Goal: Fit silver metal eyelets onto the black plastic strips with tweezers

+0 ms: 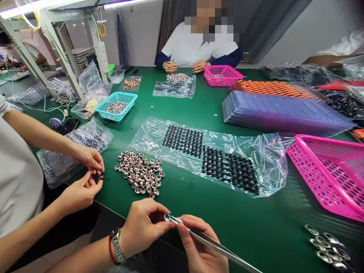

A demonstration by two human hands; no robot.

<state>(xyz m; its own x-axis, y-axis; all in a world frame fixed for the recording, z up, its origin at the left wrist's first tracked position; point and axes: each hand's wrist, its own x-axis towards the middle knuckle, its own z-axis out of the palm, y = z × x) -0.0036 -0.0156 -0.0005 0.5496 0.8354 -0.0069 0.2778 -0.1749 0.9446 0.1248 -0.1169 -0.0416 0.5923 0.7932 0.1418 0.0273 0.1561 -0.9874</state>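
My left hand (143, 223), with a metal watch and a red band at the wrist, pinches a small round metal cup (167, 217) between thumb and fingertips. In my right hand (203, 248) is a pair of metal tweezers (223, 251), whose tips reach into the cup's open side. Just beyond my hands lies a heap of similar silver cups (139, 172) on the green table (182, 185). A few larger-looking metal cups (327, 242) are grouped at the lower right. Black parts (230, 167) in tight rows show on a clear plastic bag (273, 159).
At my left, a co-worker's hands (88, 185) hold a small black part. Another person (199, 49) sits opposite. Pink baskets (313, 178), a turquoise basket (116, 108) of metal pieces, and a stack of clear trays (273, 113) stand on the table.
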